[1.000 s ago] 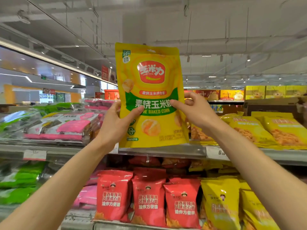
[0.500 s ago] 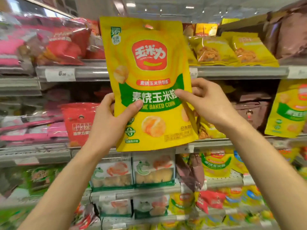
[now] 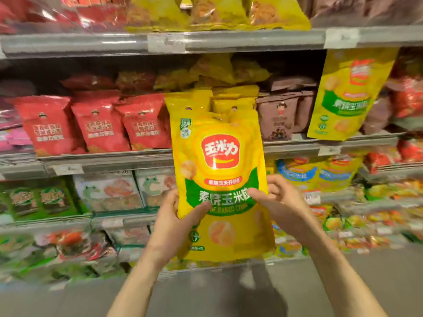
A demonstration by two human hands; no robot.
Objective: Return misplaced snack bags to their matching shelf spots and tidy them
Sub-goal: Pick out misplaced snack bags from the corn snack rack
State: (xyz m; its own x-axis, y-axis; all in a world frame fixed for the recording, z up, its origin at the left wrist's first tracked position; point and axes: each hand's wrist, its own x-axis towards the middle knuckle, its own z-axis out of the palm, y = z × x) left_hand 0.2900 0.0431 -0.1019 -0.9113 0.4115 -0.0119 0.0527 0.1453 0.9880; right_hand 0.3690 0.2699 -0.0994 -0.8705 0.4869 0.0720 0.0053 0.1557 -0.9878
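Lowered since before: one yellow corn bag (image 3: pixel 219 179) | left hand (image 3: pixel 174 223), right hand (image 3: pixel 282 202) both pinching it

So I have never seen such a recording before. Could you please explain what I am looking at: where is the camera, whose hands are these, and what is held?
There is no machine here. The one picture comes from a camera worn on a person's head, looking forward and down, so both bare arms reach in from below. The left hand and the right hand together hold a yellow baked corn bag by its lower half, upright, in front of store shelves. On the shelf behind stand red snack bags and brown snack bags. A matching yellow corn bag stands further right. The edges are blurred.
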